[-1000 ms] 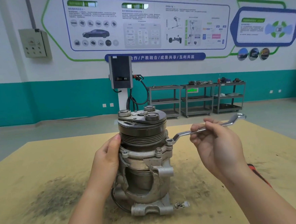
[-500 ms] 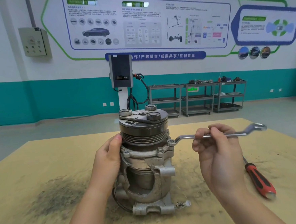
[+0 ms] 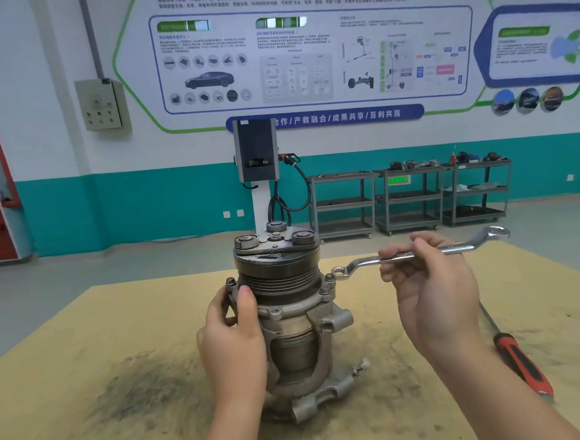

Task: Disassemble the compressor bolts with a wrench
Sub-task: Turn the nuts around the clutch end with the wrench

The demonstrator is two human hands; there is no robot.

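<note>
Beside compressor [image 3: 289, 323], wrench [image 3: 421, 253] pointing right

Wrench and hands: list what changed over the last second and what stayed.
The right hand swung the wrench handle rightward around the flange bolt; its ring end stays by that bolt. The left hand still holds the compressor, which turned slightly. The screwdriver has come into view on the table.
</note>
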